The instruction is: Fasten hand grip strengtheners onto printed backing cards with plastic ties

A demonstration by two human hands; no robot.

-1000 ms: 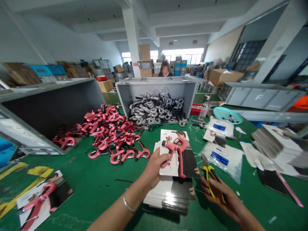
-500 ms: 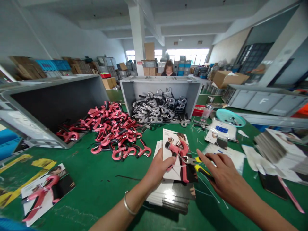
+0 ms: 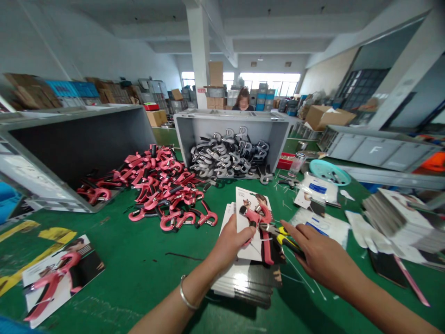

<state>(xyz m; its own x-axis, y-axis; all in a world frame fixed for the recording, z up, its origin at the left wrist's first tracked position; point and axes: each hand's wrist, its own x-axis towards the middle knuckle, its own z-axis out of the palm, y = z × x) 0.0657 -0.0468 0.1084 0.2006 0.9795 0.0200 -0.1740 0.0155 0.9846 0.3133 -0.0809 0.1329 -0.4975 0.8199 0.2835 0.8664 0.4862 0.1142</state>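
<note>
My left hand (image 3: 229,243) is closed on a printed card (image 3: 246,199) that bears a pink hand grip (image 3: 266,248), with the thumb pressed over the grip. My right hand (image 3: 314,250) is closed on yellow-and-black pliers (image 3: 287,239). The tips of the pliers touch the card's front near the middle of the pink grip, where thin white ties show. Beneath the card lies a stack of cards (image 3: 239,287). Another card with a pink grip (image 3: 57,280) rests at the left front.
Pink grips (image 3: 167,181) spill from a grey crate (image 3: 38,185); grey grips (image 3: 225,155) fill a second crate (image 3: 283,139). At right are a turquoise dish (image 3: 330,172), plastic bags (image 3: 321,188), a white glove (image 3: 366,236) and stacked cards (image 3: 392,215). A person (image 3: 242,99) is beyond.
My right hand has moved slightly left with the pliers, and their jaws are now closer to the middle of the pink grip. My left hand still holds the card. The view has shifted a little.
</note>
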